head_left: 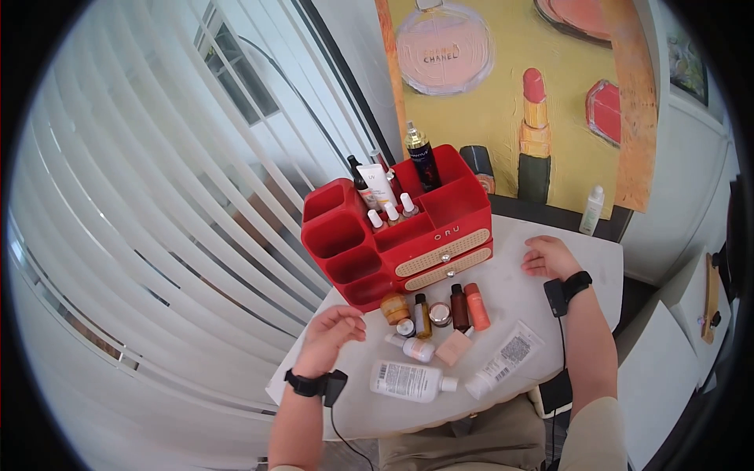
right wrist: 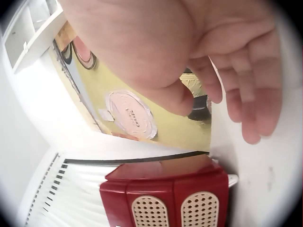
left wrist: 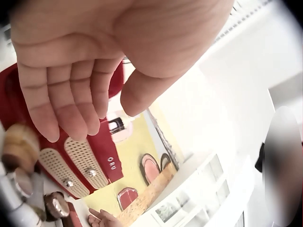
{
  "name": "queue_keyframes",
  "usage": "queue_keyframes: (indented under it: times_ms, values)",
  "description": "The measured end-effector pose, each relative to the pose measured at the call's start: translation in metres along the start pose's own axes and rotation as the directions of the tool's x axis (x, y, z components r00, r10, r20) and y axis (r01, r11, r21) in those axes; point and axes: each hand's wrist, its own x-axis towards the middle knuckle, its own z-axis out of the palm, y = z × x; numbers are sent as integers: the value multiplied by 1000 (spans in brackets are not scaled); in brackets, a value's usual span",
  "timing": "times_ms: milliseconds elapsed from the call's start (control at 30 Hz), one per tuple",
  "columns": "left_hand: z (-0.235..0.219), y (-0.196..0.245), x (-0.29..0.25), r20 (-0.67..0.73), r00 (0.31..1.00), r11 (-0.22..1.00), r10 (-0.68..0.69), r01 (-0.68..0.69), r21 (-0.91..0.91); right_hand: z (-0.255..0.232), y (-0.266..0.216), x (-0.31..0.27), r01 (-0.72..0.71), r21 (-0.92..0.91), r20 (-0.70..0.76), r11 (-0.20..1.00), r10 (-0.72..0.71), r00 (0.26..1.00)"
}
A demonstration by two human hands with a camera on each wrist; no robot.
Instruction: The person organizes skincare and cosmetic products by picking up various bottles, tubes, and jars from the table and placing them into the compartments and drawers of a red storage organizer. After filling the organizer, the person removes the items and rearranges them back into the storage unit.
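Observation:
My left hand [head_left: 328, 342] hovers by the front left of a red cosmetics organizer [head_left: 367, 276], fingers loosely bent around nothing. Over the table to the organizer's right is my right hand [head_left: 547, 257], relaxed and holding nothing. The organizer carries a dark spray bottle [head_left: 424, 166], a white UV tube [head_left: 378, 187] and several white-capped nail polish bottles [head_left: 392, 213]. In front of its two woven-front drawers [left wrist: 80, 158] lie an amber jar [head_left: 394, 308], a small round jar [head_left: 440, 315], a dark brown bottle [head_left: 459, 308], a coral bottle [head_left: 476, 306] and a pinkish square box [head_left: 453, 346].
A large white bottle [head_left: 404, 381] and a white tube [head_left: 506, 359] lie near the front edge of the white table [head_left: 345, 416]. At the back right stands a small white bottle [head_left: 592, 210]. A makeup painting [head_left: 503, 94] leans behind; vertical blinds [head_left: 157, 235] hang at left.

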Motion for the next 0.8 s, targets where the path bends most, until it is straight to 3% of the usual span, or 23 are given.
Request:
queue_keyframes:
  times_ms: [67, 167, 233, 267, 300, 333, 367, 400, 433, 500, 533, 600, 700, 800]
  values:
    - [20, 39, 5, 22, 989, 959, 146, -147, 244, -3, 1, -1, 20, 54, 8, 998, -21, 1000]
    - [51, 86, 33, -3, 959, 801, 284, -236, 551, -9, 7, -2, 72, 103, 41, 992, -76, 996]
    - [69, 107, 65, 1, 897, 611, 443, -303, 732, -16, 8, -1, 112, 161, 117, 981, -132, 984]
    - [79, 119, 81, -26, 880, 536, 475, -265, 802, -18, 8, 0, 104, 160, 127, 982, -125, 984]
    - [84, 127, 99, 56, 815, 357, 576, -313, 880, -19, 8, -1, 122, 182, 138, 976, -149, 979]
    - [94, 138, 112, 67, 816, 256, 574, -256, 932, -20, 8, 0, 140, 203, 151, 969, -172, 973]
    - [96, 140, 127, 140, 752, 105, 644, -269, 957, -20, 8, 1, 130, 200, 169, 971, -165, 972]
    - [94, 138, 143, 144, 737, 106, 661, -282, 954, -21, 10, 3, 158, 208, 162, 965, -194, 968]
    - [84, 137, 161, 201, 713, -1, 671, -271, 963, -21, 9, 5, 191, 216, 153, 958, -227, 962]
    - [94, 141, 170, 82, 785, -6, 614, -99, 995, -20, 9, 6, 191, 227, 153, 955, -229, 961]
    - [96, 142, 173, 79, 783, -6, 617, -95, 995, -21, 10, 6, 192, 241, 137, 951, -229, 964]
    - [99, 141, 180, -66, 841, 96, 537, 17, 995, -21, 10, 7, 194, 240, 145, 951, -233, 962]
    - [103, 140, 184, -151, 886, 181, 438, 77, 980, -22, 11, 7, 196, 239, 145, 951, -234, 961]
    - [111, 139, 184, -168, 896, 136, 411, 122, 983, -21, 12, 7, 198, 233, 132, 952, -232, 964]
